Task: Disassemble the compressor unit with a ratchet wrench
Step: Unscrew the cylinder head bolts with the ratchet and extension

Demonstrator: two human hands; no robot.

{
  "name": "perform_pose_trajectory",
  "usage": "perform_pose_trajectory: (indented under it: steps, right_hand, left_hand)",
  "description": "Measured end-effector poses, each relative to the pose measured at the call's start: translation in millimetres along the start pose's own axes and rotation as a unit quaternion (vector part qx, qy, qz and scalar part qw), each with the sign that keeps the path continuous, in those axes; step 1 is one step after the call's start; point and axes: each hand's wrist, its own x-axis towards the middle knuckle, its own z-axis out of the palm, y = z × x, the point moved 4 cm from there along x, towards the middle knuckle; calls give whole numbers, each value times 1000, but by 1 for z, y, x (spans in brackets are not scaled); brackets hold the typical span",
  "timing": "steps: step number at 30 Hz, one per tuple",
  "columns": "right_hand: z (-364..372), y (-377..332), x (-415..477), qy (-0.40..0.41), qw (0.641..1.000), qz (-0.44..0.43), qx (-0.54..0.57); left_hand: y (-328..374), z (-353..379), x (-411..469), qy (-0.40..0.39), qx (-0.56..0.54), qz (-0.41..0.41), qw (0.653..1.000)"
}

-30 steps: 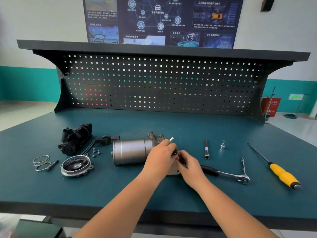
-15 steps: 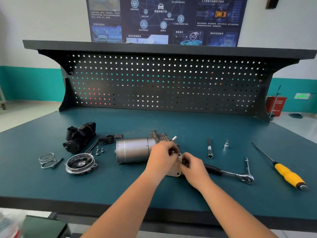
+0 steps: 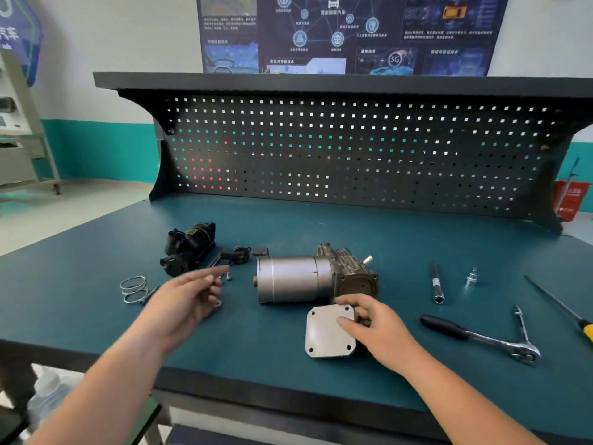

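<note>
The compressor unit (image 3: 298, 277), a grey motor cylinder with a dark finned head, lies on its side mid-bench, its round end face bare. Just in front of it, my right hand (image 3: 375, 329) pinches a square grey cover plate (image 3: 324, 338) with four corner holes, thumb on top, tilted above the bench. My left hand (image 3: 183, 303) hovers left of the unit, blurred, index finger stretched out and the others bent. Whether it carries a bolt I cannot tell. The ratchet wrench (image 3: 481, 337) lies untouched to the right.
An extension bar (image 3: 436, 284), a small socket (image 3: 471, 277) and a yellow-handled screwdriver (image 3: 558, 306) lie at the right. At the left are a black removed part (image 3: 187, 248), wire rings (image 3: 133, 289) and loose bolts (image 3: 228, 277). A pegboard (image 3: 353, 155) closes the back.
The cover plate has come off the compressor's end and sits in my right hand. My left hand has left the unit and swung left toward the loose bolts.
</note>
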Motion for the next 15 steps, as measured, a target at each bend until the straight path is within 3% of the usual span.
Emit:
perform_pose_trajectory:
  steps: [2, 4, 6, 9, 12, 15]
  right_hand:
    - [23, -21, 4, 13, 999, -44, -5]
    - [49, -45, 11, 34, 990, -106, -90]
    - [76, -69, 19, 41, 966, -171, -187]
    - [112, -91, 28, 19, 927, -279, -251]
    - [142, -90, 33, -64, 880, -339, -325]
    - [153, -82, 30, -122, 868, -354, -327]
  left_hand:
    - [23, -26, 7, 34, 111, 88, 989]
    - [41, -42, 16, 73, 277, 159, 945]
    - [52, -44, 34, 75, 445, 198, 870]
    - [56, -29, 71, 20, 643, 212, 736]
    - [50, -12, 103, -60, 751, 207, 625]
    - [32, -6, 123, -111, 826, 148, 532]
